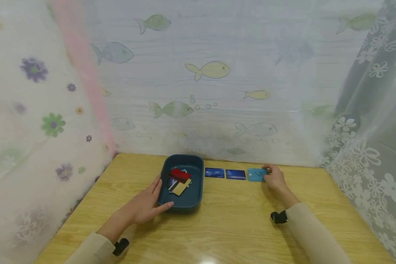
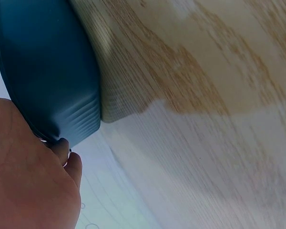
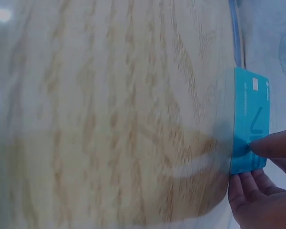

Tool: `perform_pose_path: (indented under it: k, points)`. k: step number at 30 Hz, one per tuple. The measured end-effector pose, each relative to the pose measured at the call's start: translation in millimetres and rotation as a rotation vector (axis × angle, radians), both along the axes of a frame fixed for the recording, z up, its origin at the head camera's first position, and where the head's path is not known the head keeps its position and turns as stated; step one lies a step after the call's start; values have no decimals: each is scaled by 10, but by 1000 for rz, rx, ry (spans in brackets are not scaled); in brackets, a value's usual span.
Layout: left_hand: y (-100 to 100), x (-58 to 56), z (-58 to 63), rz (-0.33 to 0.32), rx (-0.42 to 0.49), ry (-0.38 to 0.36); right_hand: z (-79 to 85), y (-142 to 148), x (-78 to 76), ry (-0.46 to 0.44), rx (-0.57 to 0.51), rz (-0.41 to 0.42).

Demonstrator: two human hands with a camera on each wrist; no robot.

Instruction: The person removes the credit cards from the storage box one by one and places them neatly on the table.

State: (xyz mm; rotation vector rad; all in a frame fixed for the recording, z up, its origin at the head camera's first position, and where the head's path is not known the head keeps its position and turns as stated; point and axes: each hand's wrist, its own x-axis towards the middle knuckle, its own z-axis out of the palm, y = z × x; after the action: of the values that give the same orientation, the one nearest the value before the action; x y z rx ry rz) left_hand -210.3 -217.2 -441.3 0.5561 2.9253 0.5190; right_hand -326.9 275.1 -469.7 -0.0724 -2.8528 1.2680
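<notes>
My right hand (image 1: 274,178) pinches a teal VIP card (image 1: 255,175) at its right end, at the back of the table. In the right wrist view, the thumb lies on the card's printed face and the other fingers are at its edge. Left of it, a blue-striped card (image 1: 235,174) and a dark blue VIP card (image 1: 214,172) lie in a row. My left hand (image 1: 144,206) rests spread against the left side of a dark teal plastic bin (image 1: 194,192), thumb at the near rim. Inside are a red card (image 1: 180,175), a gold card (image 1: 180,187) and others partly hidden.
The wooden table (image 1: 224,227) ends at the back against a fish-print curtain (image 1: 211,121). A flower-print curtain (image 1: 36,139) hangs along the left, and a white floral lace curtain (image 1: 366,161) along the right.
</notes>
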Motion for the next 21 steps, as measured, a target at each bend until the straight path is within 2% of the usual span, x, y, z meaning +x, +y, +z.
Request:
perform_pose_path:
  k: [6, 21]
  points:
    - [-3, 7, 2, 2, 3, -5, -5, -19, -19, -16, 9, -9]
    - [-10, 2, -14, 1, 7, -3, 4, 38, -72, -50, 51, 57]
